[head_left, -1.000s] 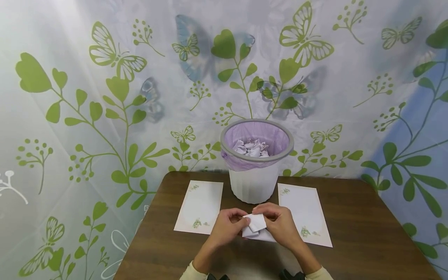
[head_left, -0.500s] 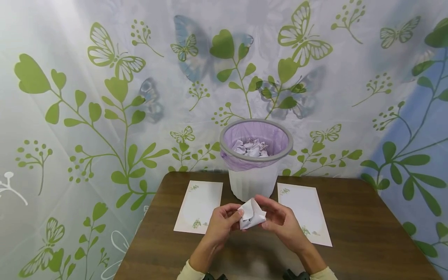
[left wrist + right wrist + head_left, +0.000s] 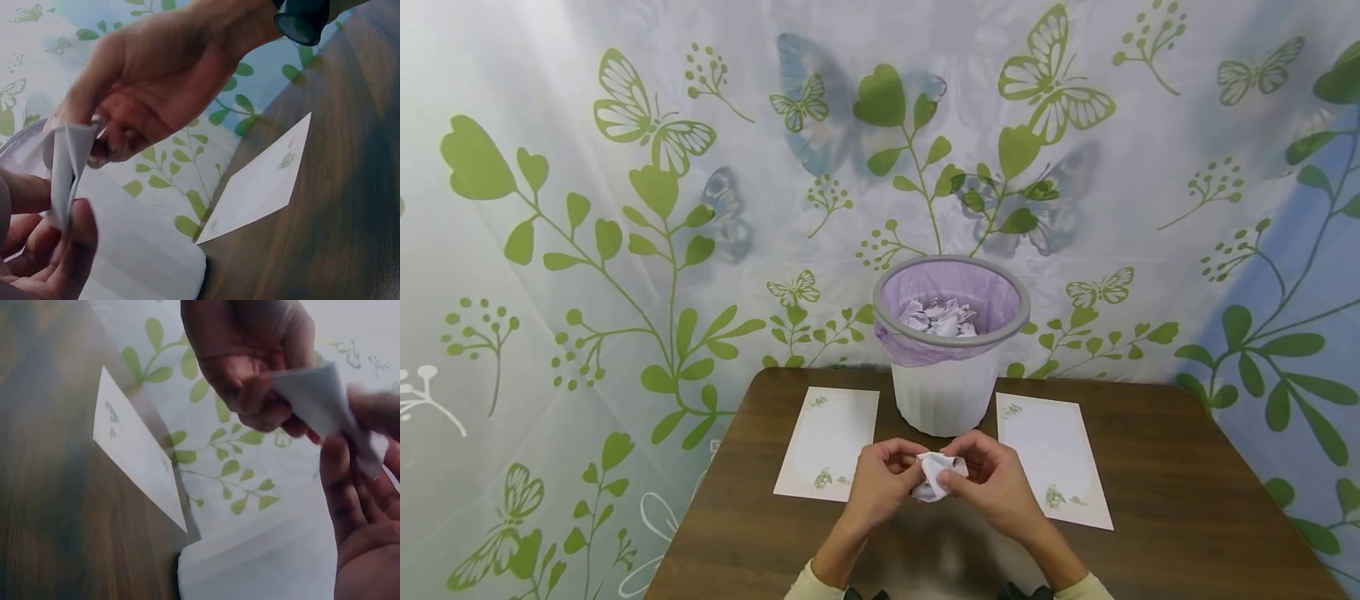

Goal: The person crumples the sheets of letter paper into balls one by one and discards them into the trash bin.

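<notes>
A small folded, crumpled piece of white paper (image 3: 934,479) is held between both hands in the head view, just in front of the bin. My left hand (image 3: 878,485) pinches its left side between thumb and fingers. My right hand (image 3: 998,485) grips the right side, thumb on the near face. Seen from the left wrist, the folded paper (image 3: 67,165) stands edge-on with layers pressed together. The right wrist view shows the paper (image 3: 322,403) stretched between the two hands, a little blurred.
A white bin (image 3: 940,392) with a purple liner (image 3: 988,292) stands at the table's back, holding several crumpled papers (image 3: 943,317). Flat printed sheets lie to its left (image 3: 831,437) and right (image 3: 1048,450) on the brown table (image 3: 1187,500). A patterned curtain (image 3: 737,100) hangs behind.
The paper has gone from a flat folded piece to a smaller, more crumpled one. Both hands lifted and turned it, then came closer together around it. Bin and sheets stay put.
</notes>
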The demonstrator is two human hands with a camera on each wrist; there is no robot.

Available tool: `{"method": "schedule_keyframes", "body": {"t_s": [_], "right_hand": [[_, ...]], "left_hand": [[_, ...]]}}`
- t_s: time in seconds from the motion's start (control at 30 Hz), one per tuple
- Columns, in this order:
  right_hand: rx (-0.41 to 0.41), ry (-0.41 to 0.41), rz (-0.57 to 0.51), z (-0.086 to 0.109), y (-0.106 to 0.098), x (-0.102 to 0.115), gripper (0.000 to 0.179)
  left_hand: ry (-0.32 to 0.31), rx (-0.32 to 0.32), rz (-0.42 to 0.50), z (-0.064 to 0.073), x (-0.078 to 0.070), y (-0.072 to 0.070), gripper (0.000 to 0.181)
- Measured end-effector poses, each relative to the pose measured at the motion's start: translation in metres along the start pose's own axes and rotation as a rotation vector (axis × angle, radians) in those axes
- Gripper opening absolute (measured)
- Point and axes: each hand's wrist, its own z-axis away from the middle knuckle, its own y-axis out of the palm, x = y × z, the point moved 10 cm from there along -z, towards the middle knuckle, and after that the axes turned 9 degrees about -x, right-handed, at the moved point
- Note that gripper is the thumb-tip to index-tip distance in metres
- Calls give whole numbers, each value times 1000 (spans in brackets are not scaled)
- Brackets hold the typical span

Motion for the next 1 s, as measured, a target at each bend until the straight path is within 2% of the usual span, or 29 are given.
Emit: {"method": "schedule_keyframes", "body": {"t_s": [0.17, 0.3, 0.43, 0.5, 0.6, 0.67, 0.8, 0.9, 1.0], "right_hand": [[-113, -60, 108, -4, -6, 4, 21], [-202, -144, 137, -3, -9, 12, 25], [-231, -247, 157, -1, -4, 25, 25], [-248, -249, 178, 0, -2, 27, 24], [-301, -194, 207, -1, -4, 24, 23], [-332, -137, 202, -1, -6, 19, 29], [-326, -21, 85, -3, -2, 9, 53], [-318, 92, -1, -4, 1, -2, 63], [-324, 192, -17, -5, 1, -12, 63]], "left_hand": [[-7, -66, -31, 2, -1, -2, 16], [-8, -44, -11, 3, 1, 1, 23], [-9, -51, 11, 2, 5, -2, 22], [-36, -77, 31, 1, 8, -6, 20], [-89, -113, 86, 1, 10, -9, 21], [-134, -139, 126, 1, 11, -10, 22], [-196, -228, 215, 2, 10, -14, 23], [-209, -277, 255, 3, 9, -16, 24], [-196, -280, 261, 3, 8, -16, 25]]}}
